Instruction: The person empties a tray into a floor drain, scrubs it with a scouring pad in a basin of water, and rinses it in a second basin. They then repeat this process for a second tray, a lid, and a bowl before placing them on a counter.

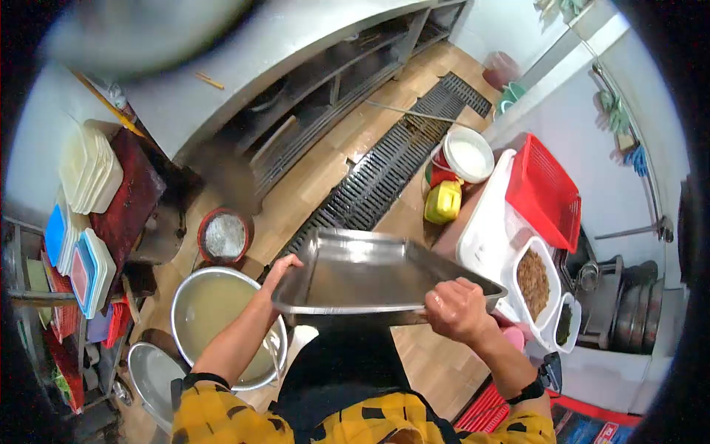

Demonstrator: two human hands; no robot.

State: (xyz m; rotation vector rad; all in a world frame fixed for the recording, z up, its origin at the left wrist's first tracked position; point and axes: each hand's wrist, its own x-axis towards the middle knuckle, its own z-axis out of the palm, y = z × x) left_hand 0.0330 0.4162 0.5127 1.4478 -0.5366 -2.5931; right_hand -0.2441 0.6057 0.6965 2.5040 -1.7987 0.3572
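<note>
A shallow rectangular metal tray [362, 283] is held up in front of my body, its inside bare and shiny. My left hand [282, 271] grips the tray's left side, with the thumb side showing at the rim and the other fingers hidden. Around the near right rim, my right hand [457, 309] is closed, knuckles up. Below my left forearm stands a large metal basin [177, 325] of cloudy yellowish liquid with a handle leaning on its rim. To the right of my right hand is a white tub of brown shredded food [534, 285].
A black drain grate [377, 181] crosses the tiled floor ahead. On the right are a red basket [543, 192], a yellow jug [444, 201] and a white bucket [469, 155]. Stacked plastic trays [92, 174], another metal basin [151, 377] and a red-rimmed bowl [224, 235] are on the left.
</note>
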